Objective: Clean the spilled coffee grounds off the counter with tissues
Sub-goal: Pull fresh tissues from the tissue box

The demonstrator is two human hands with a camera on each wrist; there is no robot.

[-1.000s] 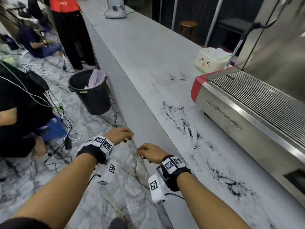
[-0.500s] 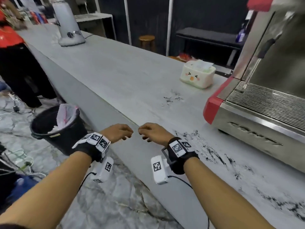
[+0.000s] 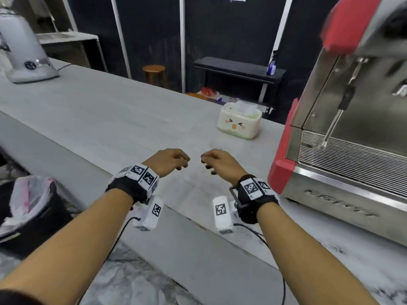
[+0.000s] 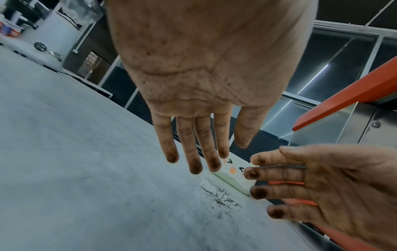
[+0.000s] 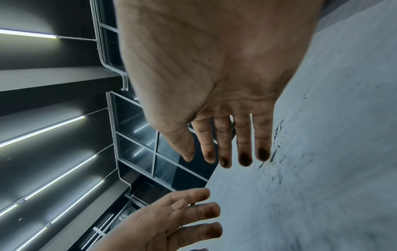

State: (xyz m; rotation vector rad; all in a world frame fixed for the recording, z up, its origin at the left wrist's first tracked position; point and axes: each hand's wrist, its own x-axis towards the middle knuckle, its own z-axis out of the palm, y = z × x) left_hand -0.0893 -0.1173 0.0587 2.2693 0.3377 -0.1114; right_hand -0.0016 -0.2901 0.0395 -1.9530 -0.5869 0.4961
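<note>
Both hands hover empty over the grey counter [image 3: 114, 119], fingers relaxed in the head view and nearly straight in the wrist views. My left hand [image 3: 169, 161] and right hand [image 3: 220, 162] are close together, their fingertips [image 4: 195, 168] stained dark. A cream tissue box [image 3: 239, 121] with a cartoon face stands a short way beyond them, a tissue sticking out of its top. Thin streaks of coffee grounds [image 4: 221, 198] lie just ahead of the fingers. More grounds [image 3: 330, 247] are smeared along the counter by my right forearm, blurred.
A steel and red espresso machine [image 3: 352, 150] fills the right side, its steam wand [image 3: 334, 119] hanging over the drip grille. A grey grinder [image 3: 24, 51] stands at the far left of the counter. A black bin [image 3: 28, 212] with a liner sits on the floor at left.
Both hands have risen from beside the counter's front edge to above its top, nearer the tissue box. The head view has swung up from the floor to the counter.
</note>
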